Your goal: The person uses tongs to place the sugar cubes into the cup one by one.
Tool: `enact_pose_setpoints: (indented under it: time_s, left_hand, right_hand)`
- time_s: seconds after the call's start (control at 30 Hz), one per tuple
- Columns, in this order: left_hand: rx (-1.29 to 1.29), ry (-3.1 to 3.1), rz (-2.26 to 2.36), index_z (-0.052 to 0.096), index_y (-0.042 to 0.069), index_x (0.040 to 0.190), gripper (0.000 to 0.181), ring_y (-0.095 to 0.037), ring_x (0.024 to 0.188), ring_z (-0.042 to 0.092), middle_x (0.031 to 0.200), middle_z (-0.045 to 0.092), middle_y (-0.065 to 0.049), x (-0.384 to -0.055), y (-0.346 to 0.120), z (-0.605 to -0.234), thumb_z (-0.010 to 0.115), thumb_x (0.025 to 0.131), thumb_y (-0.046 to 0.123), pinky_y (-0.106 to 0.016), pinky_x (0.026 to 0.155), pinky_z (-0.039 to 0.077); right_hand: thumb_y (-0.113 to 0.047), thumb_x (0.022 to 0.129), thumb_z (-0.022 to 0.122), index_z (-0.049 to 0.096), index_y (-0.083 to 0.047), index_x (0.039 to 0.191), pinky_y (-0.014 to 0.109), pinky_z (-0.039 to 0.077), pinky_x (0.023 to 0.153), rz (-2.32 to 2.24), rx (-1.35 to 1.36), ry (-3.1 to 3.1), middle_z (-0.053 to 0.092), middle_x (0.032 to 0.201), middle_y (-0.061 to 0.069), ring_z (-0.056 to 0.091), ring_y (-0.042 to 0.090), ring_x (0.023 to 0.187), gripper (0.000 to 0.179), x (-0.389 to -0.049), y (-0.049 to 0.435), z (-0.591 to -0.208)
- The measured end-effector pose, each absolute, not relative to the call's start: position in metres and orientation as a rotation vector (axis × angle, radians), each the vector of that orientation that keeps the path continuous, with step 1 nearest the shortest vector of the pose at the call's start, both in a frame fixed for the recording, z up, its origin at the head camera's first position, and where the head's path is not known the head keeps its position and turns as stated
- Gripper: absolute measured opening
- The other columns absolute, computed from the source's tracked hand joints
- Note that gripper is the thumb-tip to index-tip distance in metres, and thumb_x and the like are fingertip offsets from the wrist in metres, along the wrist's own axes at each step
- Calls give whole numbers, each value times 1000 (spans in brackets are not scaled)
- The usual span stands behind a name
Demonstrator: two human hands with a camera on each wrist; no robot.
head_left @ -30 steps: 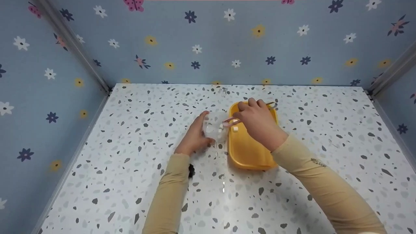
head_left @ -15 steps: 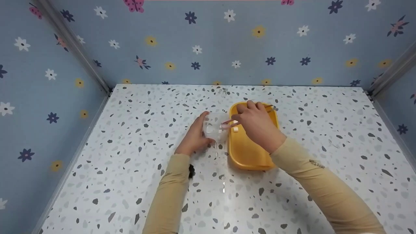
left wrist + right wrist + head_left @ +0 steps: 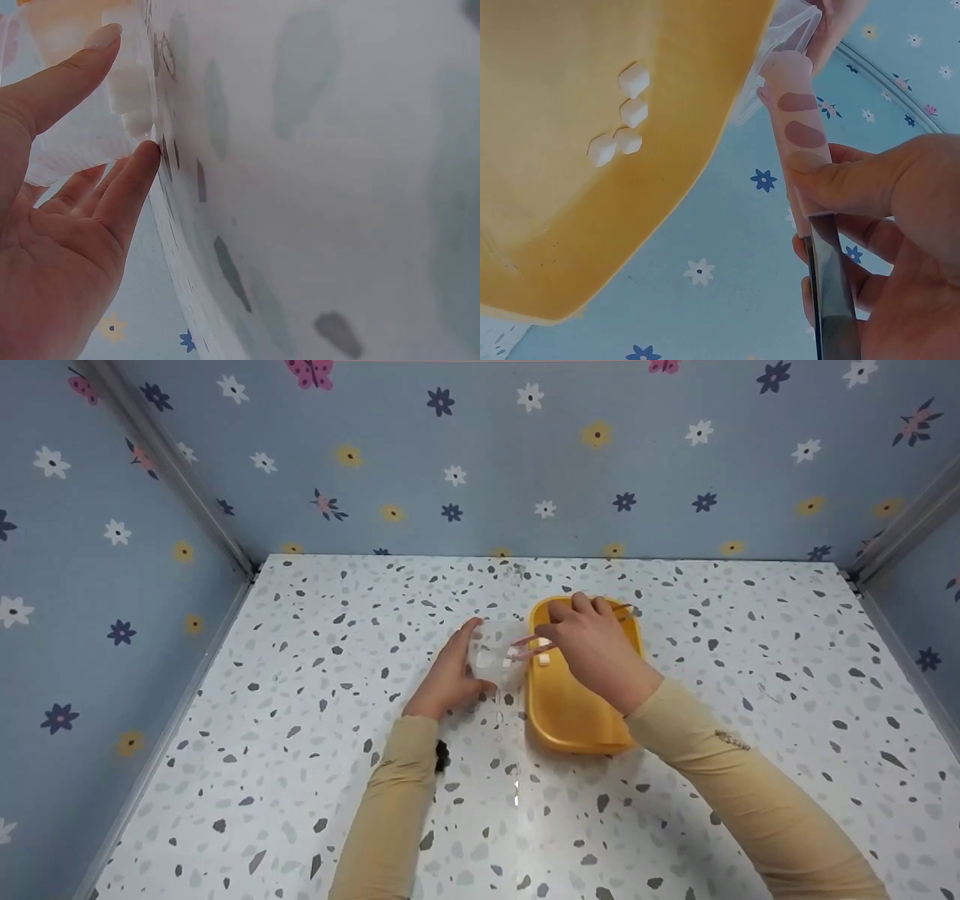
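Observation:
My left hand (image 3: 448,675) holds a clear plastic container (image 3: 489,636) on the tabletop, thumb on one side and fingers on the other. White cubes (image 3: 129,88) lie at its bottom in the left wrist view. Between thumb and fingers of my right hand (image 3: 600,656) is a pair of tongs (image 3: 801,112) with pink tips and a metal handle. The tips reach into the container's mouth; whether they pinch a cube I cannot tell. Just right of the container stands a yellow tray (image 3: 577,712), under my right hand. Several white cubes (image 3: 634,80) lie in it.
The speckled white tabletop (image 3: 300,780) surrounds the tray and container. A blue flowered panel (image 3: 495,457) rises at the back, with more panels at both sides. Small clear wet-looking marks (image 3: 499,718) show on the tabletop in front of the container.
The tongs' tips have dipped slightly down and to the left inside the container, and my right hand has shifted a little with them. My left hand and the tray have stayed put.

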State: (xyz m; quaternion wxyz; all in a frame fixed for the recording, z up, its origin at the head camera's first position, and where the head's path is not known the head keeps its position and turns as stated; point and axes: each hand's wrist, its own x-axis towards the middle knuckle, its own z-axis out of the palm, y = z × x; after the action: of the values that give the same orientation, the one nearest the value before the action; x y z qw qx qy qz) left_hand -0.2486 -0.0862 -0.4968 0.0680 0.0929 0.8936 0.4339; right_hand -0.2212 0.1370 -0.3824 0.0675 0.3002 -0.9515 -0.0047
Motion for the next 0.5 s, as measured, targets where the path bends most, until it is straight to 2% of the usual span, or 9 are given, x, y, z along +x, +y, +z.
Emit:
enact_pose_setpoints:
  time_s: [0.3,0.5]
  left_hand:
    - [340,2687,1350,20,23,152,109,-19,138,27,153,29,-4,-247,-88,-497,84,66,2,-31,115,19]
    - [339,2686,1331,18,25,153,109,-21,139,26,153,27,-5,-248,-89,-497,83,68,4,-32,115,21]
  right_hand:
    - [7,88,60,72,-16,114,45,40,80,5,937,-2804,56,103,9,40,28,85,37,-220,140,-384]
    - [9,87,61,69,-15,117,47,40,82,23,926,-2850,56,108,9,39,29,89,39,-220,140,-383]
